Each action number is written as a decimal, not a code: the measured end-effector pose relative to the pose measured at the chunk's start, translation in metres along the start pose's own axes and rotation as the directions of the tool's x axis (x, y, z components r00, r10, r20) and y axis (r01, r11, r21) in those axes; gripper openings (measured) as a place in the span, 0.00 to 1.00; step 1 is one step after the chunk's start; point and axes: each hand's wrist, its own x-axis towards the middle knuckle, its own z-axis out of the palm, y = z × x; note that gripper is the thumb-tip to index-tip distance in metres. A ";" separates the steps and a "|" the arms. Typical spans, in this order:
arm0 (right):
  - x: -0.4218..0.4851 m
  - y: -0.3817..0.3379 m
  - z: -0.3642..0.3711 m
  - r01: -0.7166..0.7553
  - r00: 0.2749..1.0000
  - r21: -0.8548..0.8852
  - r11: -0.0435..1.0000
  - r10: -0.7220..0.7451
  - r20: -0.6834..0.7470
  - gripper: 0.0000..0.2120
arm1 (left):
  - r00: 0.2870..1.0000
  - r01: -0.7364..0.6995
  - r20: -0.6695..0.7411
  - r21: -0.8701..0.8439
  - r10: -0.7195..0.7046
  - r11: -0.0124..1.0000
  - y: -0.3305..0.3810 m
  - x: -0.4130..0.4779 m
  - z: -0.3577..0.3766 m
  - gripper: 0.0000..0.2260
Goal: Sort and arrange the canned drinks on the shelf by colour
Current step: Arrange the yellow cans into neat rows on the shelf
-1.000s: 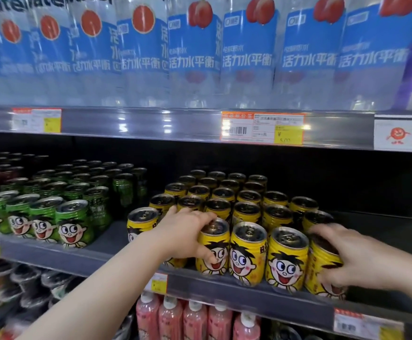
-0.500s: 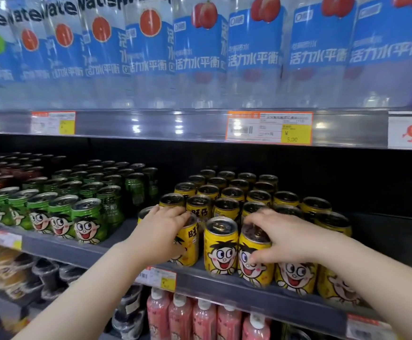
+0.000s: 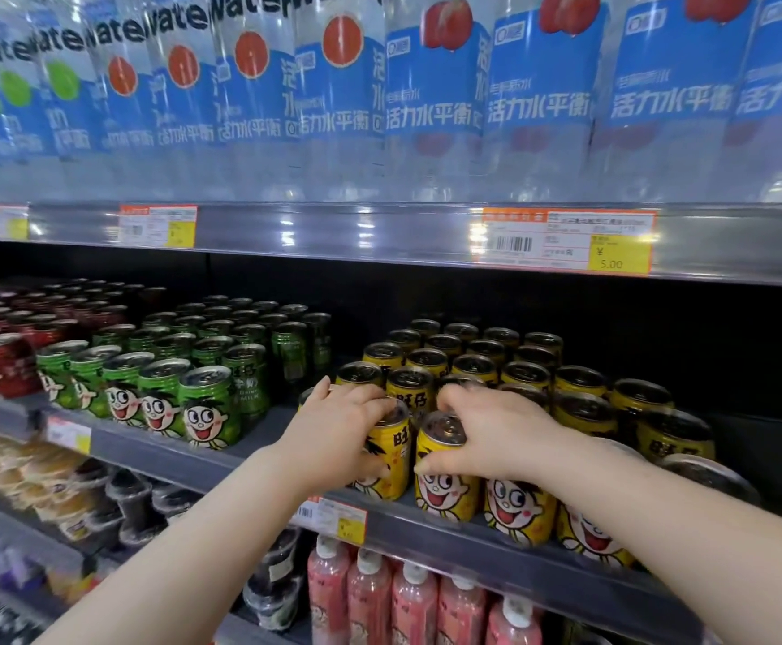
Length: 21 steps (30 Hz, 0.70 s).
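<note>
Both hands sit mid-frame on the front row of the yellow metal drink cans with cartoon faces [image 3: 514, 509] on the grey metal shelf [image 3: 426, 528], centre to lower right of frame; left hand [image 3: 337, 430] wraps the side and top rim of the leftmost front yellow can with black characters [image 3: 391, 458], fingers curled closed around it, can upright on the shelf edge; right hand [image 3: 491, 435] sits on the next yellow can with a face print [image 3: 445, 486], fingers curled over its lid and thumb down its left side, closed on it; the two held cans stand just beside each other, almost touching; more yellow cans run in rows behind and to the right, into the dark back of the shelf; green metal cans with the same face [image 3: 202, 412] form a block left of centre, apart from the yellow block by a bare strip of shelf; dark red metal cans [image 3: 2, 360] sit at the far left edge, touching the green block; clear water bottles with blue labels [image 3: 426, 100] fill the upper shelf across the top of frame; an orange-and-yellow price tag [image 3: 566, 242] hangs on the upper shelf rail at upper right; pink bottles with white caps [image 3: 379, 602] stand below, bottom centre; cannot tell whether either held can is lifted off the shelf.
</note>
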 end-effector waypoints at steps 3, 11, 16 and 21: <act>-0.005 0.004 0.000 0.008 1.000 0.042 0.999 -0.009 0.015 0.37 | 1.000 0.008 0.021 -0.022 -0.008 1.000 0.003 0.001 -0.001 0.37; -0.043 0.107 -0.042 -0.289 0.956 0.158 0.944 0.294 -0.010 0.22 | 0.997 -0.077 -0.025 -0.244 0.073 0.967 0.062 0.021 -0.022 0.35; -0.067 0.163 -0.037 -0.537 0.841 0.091 0.839 0.524 0.131 0.24 | 0.985 -0.137 0.061 -0.290 0.162 0.947 0.113 0.054 -0.026 0.28; -0.071 0.179 -0.019 -0.564 0.824 0.284 0.776 0.552 0.127 0.20 | 0.970 -0.131 0.157 -0.317 0.188 0.939 0.137 0.078 -0.028 0.28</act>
